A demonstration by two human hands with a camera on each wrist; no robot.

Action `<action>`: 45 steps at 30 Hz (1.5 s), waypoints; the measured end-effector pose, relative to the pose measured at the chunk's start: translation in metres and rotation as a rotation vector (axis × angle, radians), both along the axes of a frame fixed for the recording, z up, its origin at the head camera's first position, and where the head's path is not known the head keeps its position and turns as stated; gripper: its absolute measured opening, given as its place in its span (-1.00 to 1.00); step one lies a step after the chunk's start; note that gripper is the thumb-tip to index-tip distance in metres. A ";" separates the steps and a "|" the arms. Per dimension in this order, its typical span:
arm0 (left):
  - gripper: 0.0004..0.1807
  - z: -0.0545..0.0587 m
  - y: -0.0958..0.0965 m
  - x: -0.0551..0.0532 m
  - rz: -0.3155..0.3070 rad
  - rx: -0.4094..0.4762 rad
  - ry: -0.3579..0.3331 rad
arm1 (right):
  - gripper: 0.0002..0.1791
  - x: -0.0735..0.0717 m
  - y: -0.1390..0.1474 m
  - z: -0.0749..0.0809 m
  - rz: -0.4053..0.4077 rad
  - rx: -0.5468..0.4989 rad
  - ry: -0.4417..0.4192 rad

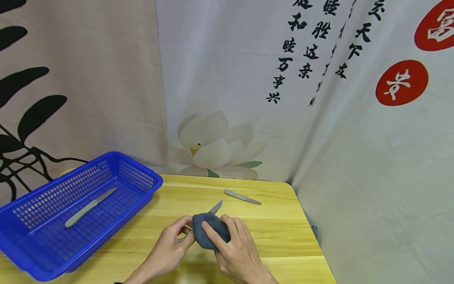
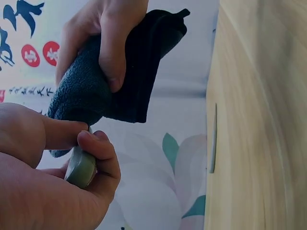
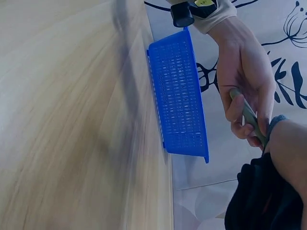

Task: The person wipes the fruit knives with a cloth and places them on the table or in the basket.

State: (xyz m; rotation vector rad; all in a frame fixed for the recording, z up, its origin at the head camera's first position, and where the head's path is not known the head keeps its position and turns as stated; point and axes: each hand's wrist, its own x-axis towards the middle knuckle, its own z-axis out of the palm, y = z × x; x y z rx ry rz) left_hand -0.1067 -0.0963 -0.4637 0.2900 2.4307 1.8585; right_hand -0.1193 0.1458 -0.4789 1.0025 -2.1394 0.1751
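My left hand (image 1: 173, 242) grips the pale green handle (image 2: 81, 167) of a knife. The blade (image 1: 216, 207) of this knife sticks out past a dark blue-grey cloth (image 1: 207, 232), its middle covered by the folds. With my right hand (image 1: 239, 246) I hold the cloth around the blade, thumb and fingers pressing it. In the left wrist view one end of the cloth hangs loose beside the right thumb. A second knife (image 1: 242, 197) with a grey-green handle lies on the table behind the hands. A third knife (image 1: 90, 208) rests in the blue basket (image 1: 115, 232).
The basket stands at the left of the wooden table (image 1: 283, 240), its long side slanting toward the hands. A printed curtain (image 1: 227, 79) hangs behind the table's back edge and along the right side.
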 end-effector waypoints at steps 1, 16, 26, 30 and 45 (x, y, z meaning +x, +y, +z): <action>-0.79 0.000 0.000 0.000 -0.003 0.009 -0.005 | -0.37 0.000 -0.001 0.000 -0.007 0.008 0.000; -0.71 0.002 -0.003 0.001 -0.054 0.040 0.010 | -0.43 -0.017 0.012 0.006 -0.083 -0.040 0.017; -0.74 0.001 -0.005 0.002 -0.078 0.036 0.031 | -0.20 -0.035 0.031 0.018 -0.123 -0.124 0.027; -0.73 0.000 -0.007 0.003 -0.069 0.012 0.047 | -0.21 -0.041 0.037 0.021 -0.165 -0.152 0.026; -0.72 0.007 -0.001 0.004 0.011 0.032 0.018 | -0.33 -0.022 0.025 0.020 -0.053 -0.158 0.042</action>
